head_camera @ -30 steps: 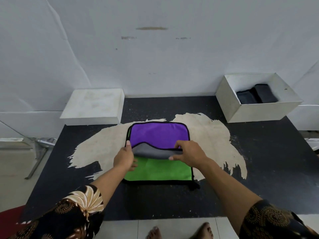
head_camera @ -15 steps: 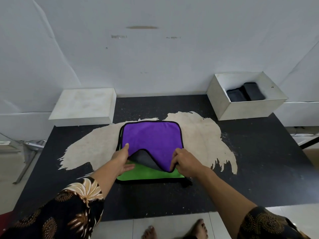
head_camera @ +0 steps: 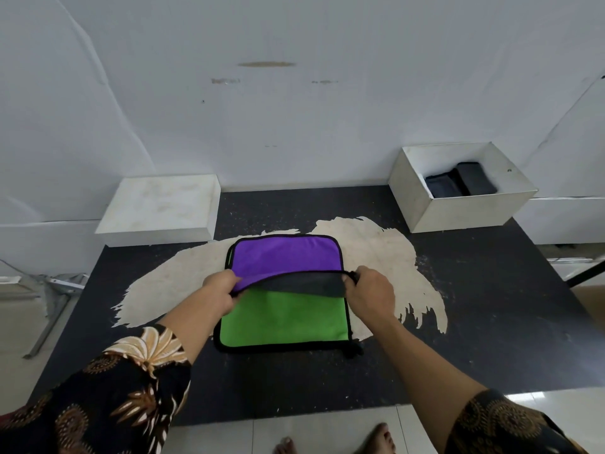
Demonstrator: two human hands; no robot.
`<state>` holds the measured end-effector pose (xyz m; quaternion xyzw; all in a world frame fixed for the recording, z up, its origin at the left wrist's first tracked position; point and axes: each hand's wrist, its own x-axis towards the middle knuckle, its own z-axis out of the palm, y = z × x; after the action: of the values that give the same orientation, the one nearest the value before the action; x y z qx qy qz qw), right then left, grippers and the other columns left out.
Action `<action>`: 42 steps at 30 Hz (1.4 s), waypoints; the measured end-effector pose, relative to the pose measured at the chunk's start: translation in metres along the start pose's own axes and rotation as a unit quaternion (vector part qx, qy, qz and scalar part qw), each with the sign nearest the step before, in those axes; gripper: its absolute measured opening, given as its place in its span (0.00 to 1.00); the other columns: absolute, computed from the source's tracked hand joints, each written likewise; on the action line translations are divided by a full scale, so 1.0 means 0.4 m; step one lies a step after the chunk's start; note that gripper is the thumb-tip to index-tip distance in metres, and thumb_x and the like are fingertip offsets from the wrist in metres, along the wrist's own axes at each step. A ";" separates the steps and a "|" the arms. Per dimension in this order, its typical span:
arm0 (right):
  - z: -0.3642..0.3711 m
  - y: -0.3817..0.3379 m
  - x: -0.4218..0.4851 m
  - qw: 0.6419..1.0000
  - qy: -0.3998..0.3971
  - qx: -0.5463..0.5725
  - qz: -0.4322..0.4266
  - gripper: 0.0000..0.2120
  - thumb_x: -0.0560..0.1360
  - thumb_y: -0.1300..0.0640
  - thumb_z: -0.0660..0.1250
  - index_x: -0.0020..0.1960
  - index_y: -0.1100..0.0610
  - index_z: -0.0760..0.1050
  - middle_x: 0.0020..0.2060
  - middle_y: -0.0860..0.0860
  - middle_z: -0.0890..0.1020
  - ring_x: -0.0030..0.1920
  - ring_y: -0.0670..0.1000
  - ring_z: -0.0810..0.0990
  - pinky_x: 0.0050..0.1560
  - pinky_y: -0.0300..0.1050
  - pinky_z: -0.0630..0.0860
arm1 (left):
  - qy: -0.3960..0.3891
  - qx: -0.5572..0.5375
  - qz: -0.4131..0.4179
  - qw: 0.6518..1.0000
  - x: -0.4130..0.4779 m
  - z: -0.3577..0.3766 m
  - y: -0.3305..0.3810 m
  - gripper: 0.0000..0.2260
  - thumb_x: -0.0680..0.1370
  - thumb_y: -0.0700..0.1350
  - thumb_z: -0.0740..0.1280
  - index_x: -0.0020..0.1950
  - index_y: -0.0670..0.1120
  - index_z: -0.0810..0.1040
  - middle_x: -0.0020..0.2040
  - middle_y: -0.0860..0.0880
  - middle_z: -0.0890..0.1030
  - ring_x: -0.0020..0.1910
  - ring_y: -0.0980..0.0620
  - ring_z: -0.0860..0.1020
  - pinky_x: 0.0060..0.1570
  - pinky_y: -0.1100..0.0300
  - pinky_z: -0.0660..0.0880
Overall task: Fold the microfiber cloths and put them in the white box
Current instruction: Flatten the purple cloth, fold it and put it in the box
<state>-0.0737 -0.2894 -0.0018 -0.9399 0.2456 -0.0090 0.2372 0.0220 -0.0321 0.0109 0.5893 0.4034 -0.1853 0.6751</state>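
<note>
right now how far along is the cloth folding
Done: two folded dark cloths sit in the box. In hand: the left hand and right hand pinch the near edge of the purple cloth, lifted so its grey underside shows. Left: finish that fold, box it, then fold and box the green cloth lying flat beneath.

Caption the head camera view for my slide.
Left hand and right hand pinch a purple cloth atop a green cloth; dark cloths in the white box.

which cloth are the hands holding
The purple cloth, pinched by left hand and right hand; green cloth lies flat beneath, dark cloths are in the white box.
</note>
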 end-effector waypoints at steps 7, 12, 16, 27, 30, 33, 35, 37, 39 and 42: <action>-0.008 -0.010 0.037 0.966 -0.103 0.215 0.103 0.21 0.84 0.49 0.56 0.50 0.64 0.79 0.34 0.56 0.80 0.34 0.56 0.80 0.40 0.54 0.82 | -0.011 0.005 0.005 1.000 -0.042 0.013 0.050 0.09 0.77 0.29 0.57 0.43 0.41 0.71 0.42 0.42 0.73 0.38 0.46 0.75 0.17 0.58 0.75; -0.013 -0.018 0.037 0.800 -0.191 0.517 0.236 0.18 0.84 0.53 0.56 0.67 0.66 0.68 0.51 0.63 0.83 0.46 0.60 0.85 0.46 0.53 0.83 | -0.033 0.076 0.004 0.997 -0.034 -0.010 0.051 0.12 0.76 0.29 0.59 0.54 0.39 0.76 0.50 0.40 0.78 0.41 0.44 0.78 0.25 0.53 0.78; -0.020 -0.025 0.048 0.713 -0.136 0.621 0.296 0.12 0.80 0.57 0.66 0.52 0.68 0.76 0.49 0.64 0.83 0.44 0.60 0.86 0.48 0.53 0.82 | -0.032 0.162 0.058 0.985 -0.012 -0.024 0.036 0.14 0.72 0.30 0.61 0.53 0.37 0.81 0.52 0.42 0.81 0.49 0.42 0.80 0.43 0.49 0.80; 0.008 -0.029 0.048 0.736 -0.125 0.538 0.392 0.21 0.68 0.61 0.79 0.57 0.65 0.77 0.54 0.59 0.80 0.46 0.57 0.80 0.34 0.50 0.79 | 0.048 0.300 0.209 0.930 0.013 -0.058 0.000 0.09 0.75 0.47 0.73 0.37 0.46 0.80 0.43 0.48 0.81 0.49 0.45 0.78 0.47 0.56 0.73; 0.014 -0.031 0.048 0.755 -0.177 0.503 0.382 0.13 0.72 0.67 0.72 0.56 0.66 0.78 0.48 0.60 0.79 0.38 0.55 0.78 0.24 0.43 0.76 | 0.028 0.273 0.225 0.935 0.044 -0.072 0.001 0.02 0.75 0.42 0.73 0.46 0.47 0.82 0.52 0.46 0.82 0.52 0.46 0.79 0.53 0.55 0.76; 0.007 -0.036 0.050 0.757 -0.217 0.482 0.383 0.04 0.77 0.71 0.63 0.50 0.67 0.75 0.41 0.60 0.77 0.37 0.54 0.78 0.21 0.41 0.77 | -0.011 0.268 0.203 0.942 0.060 -0.080 0.006 0.10 0.77 0.35 0.66 0.47 0.49 0.81 0.56 0.44 0.81 0.52 0.45 0.80 0.51 0.53 0.80; -0.005 -0.044 0.050 0.757 -0.238 0.478 0.376 0.05 0.79 0.70 0.60 0.51 0.66 0.74 0.42 0.60 0.78 0.35 0.54 0.81 0.22 0.41 0.77 | -0.044 0.274 0.185 0.943 0.059 -0.082 0.013 0.18 0.78 0.30 0.58 0.48 0.49 0.82 0.57 0.44 0.79 0.51 0.44 0.80 0.43 0.56 0.80; -0.024 -0.058 0.044 0.758 -0.253 0.483 0.359 0.06 0.81 0.68 0.58 0.55 0.64 0.73 0.44 0.60 0.77 0.34 0.53 0.81 0.23 0.40 0.77 | -0.066 0.275 0.166 0.945 0.057 -0.084 0.024 0.23 0.76 0.27 0.54 0.51 0.48 0.83 0.59 0.42 0.78 0.50 0.42 0.80 0.40 0.57 0.80; -0.037 -0.065 0.044 0.761 -0.248 0.497 0.335 0.12 0.81 0.69 0.54 0.59 0.60 0.72 0.46 0.59 0.73 0.36 0.52 0.77 0.26 0.41 0.79 | -0.074 0.271 0.155 0.947 0.057 -0.088 0.035 0.25 0.75 0.26 0.53 0.56 0.46 0.83 0.60 0.41 0.77 0.50 0.40 0.81 0.41 0.54 0.81; -0.047 -0.073 0.049 0.759 -0.240 0.522 0.307 0.19 0.79 0.71 0.53 0.60 0.59 0.78 0.53 0.61 0.73 0.41 0.53 0.76 0.29 0.42 0.80 | -0.072 0.271 0.155 0.947 0.046 -0.094 0.053 0.24 0.74 0.26 0.55 0.60 0.44 0.81 0.59 0.39 0.78 0.50 0.38 0.81 0.47 0.50 0.81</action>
<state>-0.0457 -0.2843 0.0262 -0.5161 0.4135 0.1635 0.7321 0.0365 0.0125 0.0113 0.7906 0.1919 -0.2229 0.5371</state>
